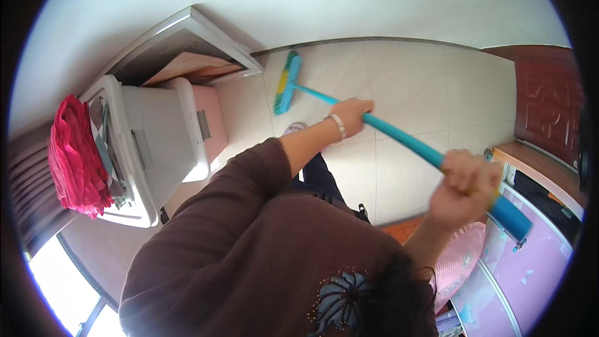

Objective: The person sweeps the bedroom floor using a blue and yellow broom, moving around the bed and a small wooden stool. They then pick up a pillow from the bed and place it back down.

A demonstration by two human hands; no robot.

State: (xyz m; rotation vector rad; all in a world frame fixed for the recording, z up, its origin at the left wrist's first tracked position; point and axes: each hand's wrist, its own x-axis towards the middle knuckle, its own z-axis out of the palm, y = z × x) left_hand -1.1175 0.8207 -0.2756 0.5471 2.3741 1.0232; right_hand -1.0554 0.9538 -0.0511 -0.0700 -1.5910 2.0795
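Observation:
A broom with a turquoise handle [406, 138] slants across the view from far left to near right. My left hand [351, 116], with a pale band at the wrist, grips the handle's lower stretch. Higher up, near the blue end grip [511, 215], my right hand [463, 189] is closed around it and slightly blurred. The light-blue broom head [292, 77], with green and yellow bristles, is at the tiled floor [412, 82]; whether the bristles touch it, I cannot tell.
On the left, a pink bin [209, 114] and a grey lidded bin [159, 135] stand before a leaning framed panel [187, 42]. Red cloth [77, 159] lies on the grey bin. A brown door [545, 107] and purple-panelled furniture [529, 262] are at right. A pink cushion [461, 262] sits beside the furniture.

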